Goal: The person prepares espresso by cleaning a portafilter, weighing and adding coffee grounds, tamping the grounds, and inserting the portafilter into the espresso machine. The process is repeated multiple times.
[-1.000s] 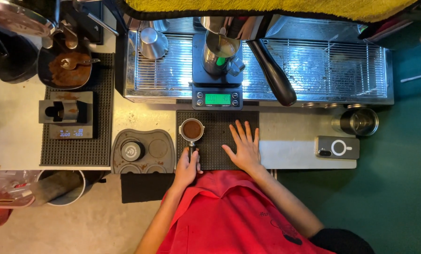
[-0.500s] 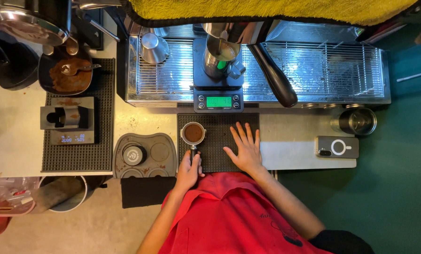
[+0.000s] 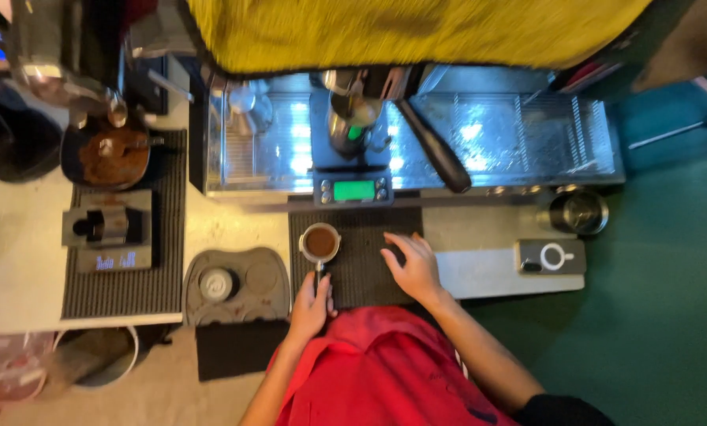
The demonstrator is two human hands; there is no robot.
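Observation:
A portafilter (image 3: 320,243) filled with brown ground coffee rests on a black ribbed mat (image 3: 361,272) at the counter's front. My left hand (image 3: 312,306) is closed around its handle, which points toward me. My right hand (image 3: 413,267) lies on the same mat just to the right of the basket, fingers curled loosely and holding nothing. Behind the mat stands the steel espresso machine (image 3: 488,142), with a small scale (image 3: 353,190) showing a green display on its drip tray and a metal pitcher (image 3: 347,126) on the scale.
A grey tamping station with a tamper (image 3: 217,283) sits left of the mat. Further left are a second scale (image 3: 110,230) and a tray of spent coffee (image 3: 109,155). A phone (image 3: 549,256) and a steel cup (image 3: 578,211) lie to the right. A yellow cloth (image 3: 417,31) hangs above.
My right hand went from flat with spread fingers to loosely curled, shifted slightly toward the portafilter. The left hand kept its hold on the handle; the view moved a little.

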